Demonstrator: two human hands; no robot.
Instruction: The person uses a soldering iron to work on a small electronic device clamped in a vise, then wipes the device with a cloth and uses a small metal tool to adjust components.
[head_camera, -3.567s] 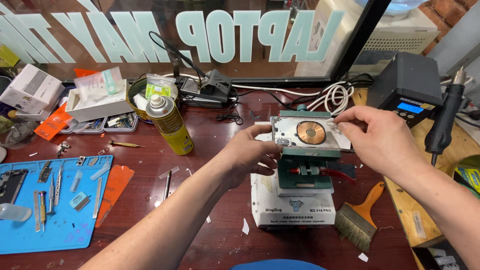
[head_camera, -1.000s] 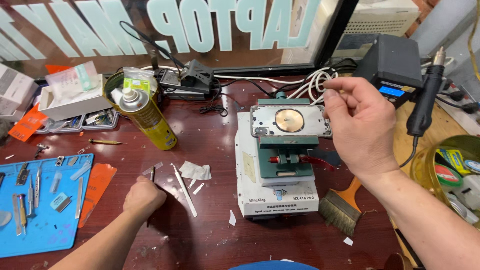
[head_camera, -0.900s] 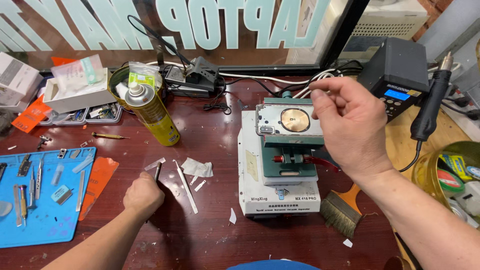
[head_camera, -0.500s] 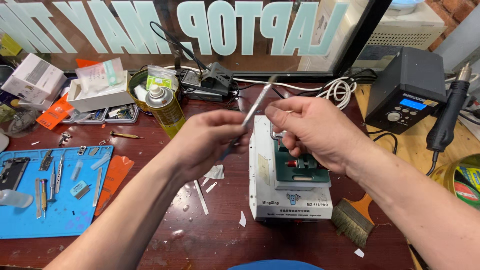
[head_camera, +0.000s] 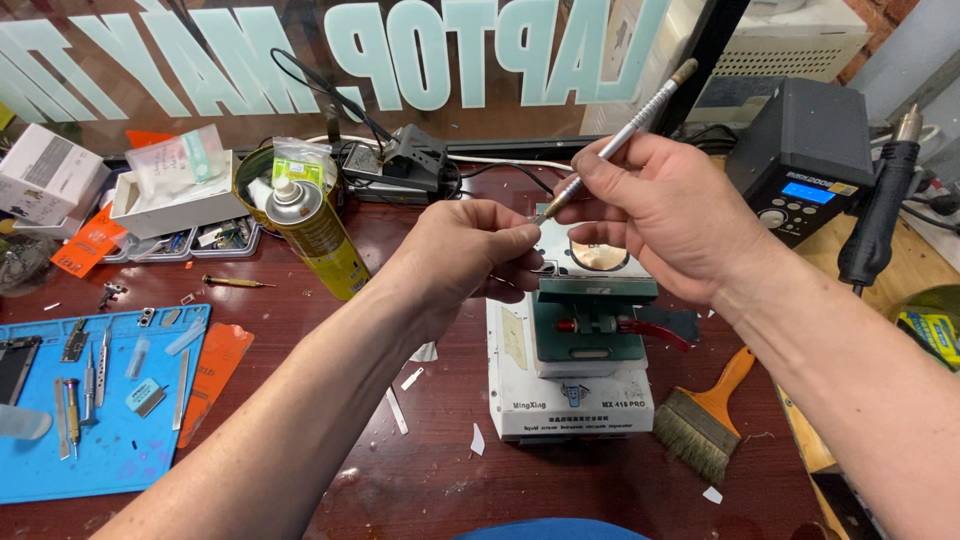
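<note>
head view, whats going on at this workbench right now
A person holds a slim metal tool in the right hand, slanting up and away, while the left hand pinches at its lower tip. Both hands are raised above a small green clamp sitting on a white machine. Nearby on the dark red table are a yellow spray can, a brush and a blue mat with small tools.

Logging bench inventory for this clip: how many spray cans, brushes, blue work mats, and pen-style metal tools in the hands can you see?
Spray can: 1
Brush: 1
Blue work mat: 1
Pen-style metal tool, held in the right hand with the left hand at its tip: 1
Total: 4
</note>
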